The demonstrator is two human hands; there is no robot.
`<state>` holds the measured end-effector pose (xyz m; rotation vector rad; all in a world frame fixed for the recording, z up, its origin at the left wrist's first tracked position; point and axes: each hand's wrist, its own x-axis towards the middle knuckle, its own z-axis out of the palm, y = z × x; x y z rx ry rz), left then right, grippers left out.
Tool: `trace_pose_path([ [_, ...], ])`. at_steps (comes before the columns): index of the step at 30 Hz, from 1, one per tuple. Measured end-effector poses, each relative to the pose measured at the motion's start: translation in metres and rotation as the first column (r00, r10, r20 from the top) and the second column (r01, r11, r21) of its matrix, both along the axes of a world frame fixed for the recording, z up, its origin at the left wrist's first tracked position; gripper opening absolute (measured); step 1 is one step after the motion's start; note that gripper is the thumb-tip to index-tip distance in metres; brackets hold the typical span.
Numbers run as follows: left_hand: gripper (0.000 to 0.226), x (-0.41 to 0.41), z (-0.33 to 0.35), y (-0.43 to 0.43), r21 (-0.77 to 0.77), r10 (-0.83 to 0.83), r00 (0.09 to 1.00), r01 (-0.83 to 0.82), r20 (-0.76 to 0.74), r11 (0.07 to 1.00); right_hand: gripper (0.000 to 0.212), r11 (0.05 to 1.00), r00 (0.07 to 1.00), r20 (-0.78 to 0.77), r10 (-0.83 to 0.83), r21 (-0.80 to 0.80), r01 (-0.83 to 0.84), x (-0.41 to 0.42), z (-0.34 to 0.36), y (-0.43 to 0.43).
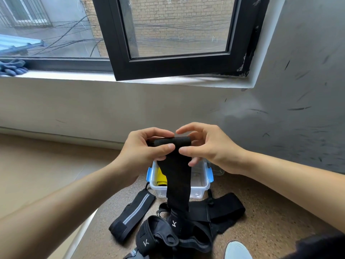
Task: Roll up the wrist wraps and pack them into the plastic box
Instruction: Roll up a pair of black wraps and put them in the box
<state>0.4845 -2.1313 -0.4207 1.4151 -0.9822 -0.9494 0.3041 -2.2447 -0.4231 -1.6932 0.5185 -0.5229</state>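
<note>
A long black woven-fabric wrist wrap is held up in the middle of the view, above the box. Its upper end is wound into a short, tight cylinder, and the rest hangs down as a flat, matte strip. The left end of the roll is pinched by the left hand, thumb on the near face and fingers curled over the top. The right end is grasped by the right hand, its thumb pressed on the strip just under the roll and its fingers curled round behind.

Beyond the hanging strip a clear, rectangular plastic box with blue side latches is seen on the speckled tan floor; it stands open. A glossy yellow object lies in its left part; what it is cannot be told.

Near the box on the left, a flat black elastic strap with a grey reflective stripe is laid diagonally. A tangled heap of black wraps with small white logos lies nearer still, and a wide black ribbed band to the right. The toe of a white shoe is seen at the near edge. Far off, a black-framed window stands open, and blue knitted gloves rest on the sill at left.
</note>
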Motion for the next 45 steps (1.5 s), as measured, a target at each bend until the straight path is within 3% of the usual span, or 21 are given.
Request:
trace_pose_path([
  [4,0.025,0.0002,-0.0021,0.0015,-0.088,0.009,0.998,-0.003,0.069,0.996,0.031,0.979,0.999,-0.005,0.046,0.197,-0.044,0.0004,0.0027,0.0059],
  [8,0.023,-0.002,-0.0025,0.0018,-0.101,0.0,0.991,0.014,0.13,0.995,0.021,0.992,0.999,0.006,-0.031,0.126,0.03,0.0026,0.0035,0.0066],
  [14,0.028,-0.0002,-0.0042,0.0022,0.077,-0.101,0.992,0.107,-0.082,0.991,0.013,0.995,0.994,0.061,-0.09,0.043,0.088,-0.0006,0.0082,0.0058],
  [17,0.038,0.0014,-0.0008,0.001,0.066,-0.103,0.981,0.115,-0.166,0.991,0.017,0.996,0.994,0.073,-0.084,0.025,0.083,-0.0016,0.0077,0.0059],
  [24,0.033,0.0025,0.0002,0.0012,0.003,-0.107,0.976,0.109,-0.192,0.994,0.025,0.995,0.995,0.049,-0.086,-0.048,0.088,-0.0009,0.0084,0.0095],
  [26,0.03,0.003,0.0005,0.0017,-0.025,-0.111,0.977,0.108,-0.182,0.994,0.032,0.996,0.996,0.028,-0.082,0.032,0.081,-0.0013,0.009,0.009],
  [30,0.023,0.0036,-0.0001,0.0022,-0.072,-0.093,0.985,0.083,-0.145,0.994,0.031,0.97,1.0,-0.002,0.011,0.244,-0.011,-0.0018,0.007,0.0057],
  [33,0.024,0.0034,-0.0004,0.0027,-0.088,-0.12,0.984,0.109,-0.132,0.99,0.029,0.947,0.999,0.01,0.043,0.318,-0.044,-0.0014,0.0057,0.0049],
  [40,0.027,0.0063,-0.0005,0.0045,-0.061,-0.137,0.989,0.14,0.047,0.988,0.018,0.99,0.999,0.024,-0.035,0.14,0.031,-0.0014,0.0075,0.0048],
  [45,0.039,0.0048,0.002,0.0044,0.093,-0.188,0.963,0.209,-0.193,0.974,0.021,0.992,0.99,0.09,-0.108,0.074,0.102,-0.0041,0.0053,0.0053],
])
